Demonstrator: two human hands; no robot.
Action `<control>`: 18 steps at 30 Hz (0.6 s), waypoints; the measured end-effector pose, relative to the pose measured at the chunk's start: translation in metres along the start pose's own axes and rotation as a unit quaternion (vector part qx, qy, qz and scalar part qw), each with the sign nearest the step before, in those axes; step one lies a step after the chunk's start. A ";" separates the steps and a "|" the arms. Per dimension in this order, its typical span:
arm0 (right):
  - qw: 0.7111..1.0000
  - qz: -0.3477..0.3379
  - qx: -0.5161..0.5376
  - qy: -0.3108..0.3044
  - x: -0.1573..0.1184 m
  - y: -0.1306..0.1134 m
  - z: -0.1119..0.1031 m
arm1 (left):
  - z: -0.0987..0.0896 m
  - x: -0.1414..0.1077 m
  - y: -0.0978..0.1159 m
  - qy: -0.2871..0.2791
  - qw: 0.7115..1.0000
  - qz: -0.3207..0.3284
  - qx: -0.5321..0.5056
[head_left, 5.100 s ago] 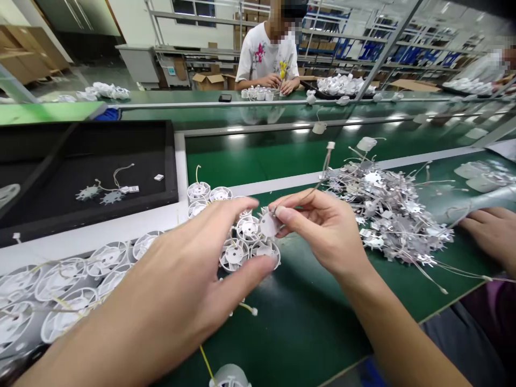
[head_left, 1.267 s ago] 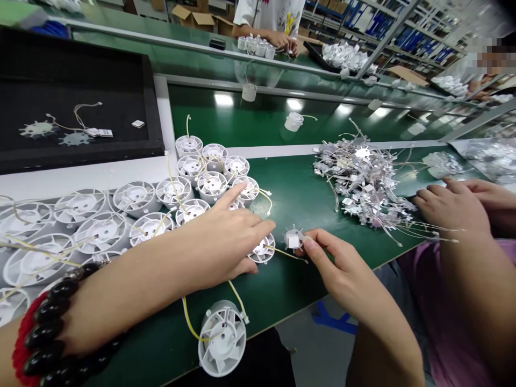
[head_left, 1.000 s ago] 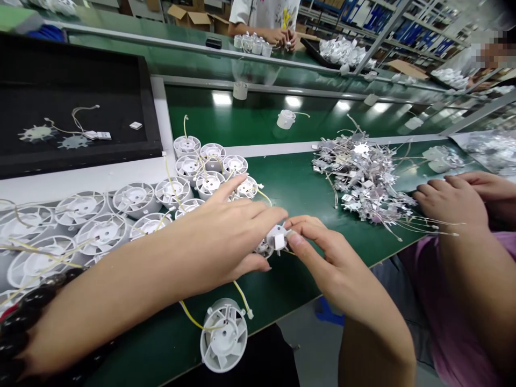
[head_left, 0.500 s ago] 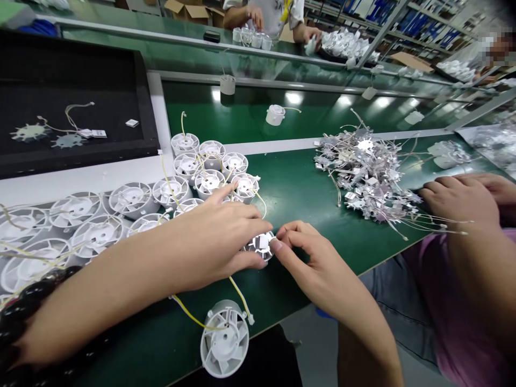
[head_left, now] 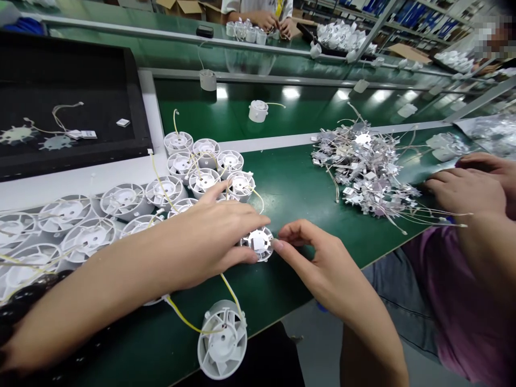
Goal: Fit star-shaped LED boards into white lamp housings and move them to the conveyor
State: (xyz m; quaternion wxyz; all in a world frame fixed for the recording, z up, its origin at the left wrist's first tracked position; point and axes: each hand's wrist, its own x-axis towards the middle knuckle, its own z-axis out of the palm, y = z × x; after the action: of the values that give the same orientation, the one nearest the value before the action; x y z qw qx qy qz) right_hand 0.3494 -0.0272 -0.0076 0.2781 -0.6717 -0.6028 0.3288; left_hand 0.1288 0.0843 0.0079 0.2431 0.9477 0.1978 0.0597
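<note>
My left hand (head_left: 226, 231) curves round white housing (head_left: 266, 253), partly hiding it; can't tell if gripping. My right hand (head_left: 328, 263), fingertips slightly parted, at rim. Tag (head_left: 87, 134) marks illegible.

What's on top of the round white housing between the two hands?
A notched silvery plate bearing a square white block. Under it, the middle of the housing is covered; the left hand hides part of its rim.

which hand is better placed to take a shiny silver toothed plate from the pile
Right, probably. The right hand is nearer the pile of shiny silver toothed plates, on that side, and looks open. The left hand is farther off, its thumb and fingers bracketing a round white plastic housing.
</note>
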 end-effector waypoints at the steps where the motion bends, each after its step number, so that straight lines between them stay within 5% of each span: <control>1: 1.000 -0.013 0.003 -0.006 -0.002 0.001 -0.001 | 0.000 -0.001 0.001 -0.001 1.000 0.001 -0.002; 10: 0.954 -0.225 -0.196 0.039 -0.007 0.013 0.000 | 0.006 0.007 0.002 -0.004 1.000 -0.001 0.008; 18: 0.910 -0.291 -0.278 0.099 -0.008 0.010 0.006 | 0.004 0.005 0.008 0.011 0.999 0.004 0.040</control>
State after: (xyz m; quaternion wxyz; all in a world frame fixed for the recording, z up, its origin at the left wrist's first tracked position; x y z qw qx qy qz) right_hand 0.3506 -0.0364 -0.0179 0.2221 -0.5456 -0.8079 -0.0162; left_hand 0.1367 0.0784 0.0082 0.2024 0.9568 0.1989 0.0632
